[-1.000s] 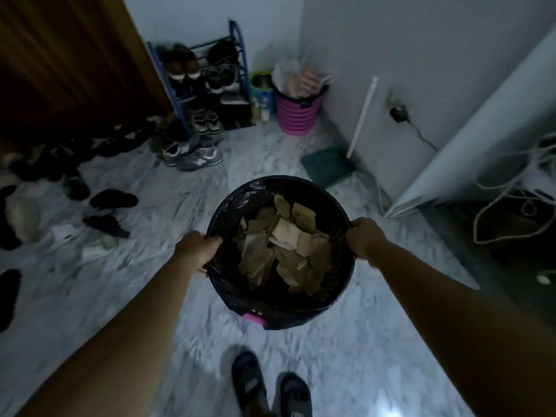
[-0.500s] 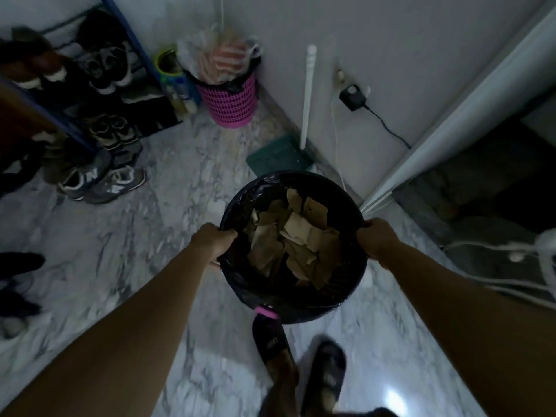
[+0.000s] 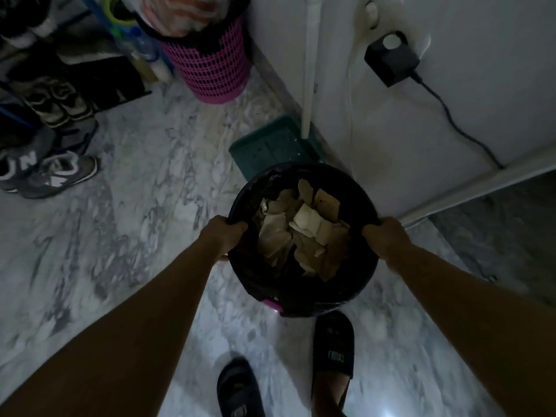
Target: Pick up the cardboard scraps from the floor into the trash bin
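I hold a round trash bin point(image 3: 255, 284) lined with a black bag, lifted above the marble floor in front of me. Several brown and pale cardboard scraps point(image 3: 298, 233) fill it. My left hand point(image 3: 221, 236) grips the rim on the left side, fingers curled over the edge. My right hand point(image 3: 383, 236) grips the rim on the right side. A bit of pink plastic shows under the bag at the bin's near edge.
A pink mesh basket point(image 3: 215, 67) with bags stands by the wall ahead. A green dustpan point(image 3: 267, 149) with a white handle leans on the wall. Shoes and a rack point(image 3: 45, 100) lie left. A black plug and cable point(image 3: 391, 58) hang right. My sandalled feet point(image 3: 331, 353) are below.
I have walked forward and turned right with the bin held in both hands. The pink basket, dustpan and wall are now closer. My grip on the rim is the same.
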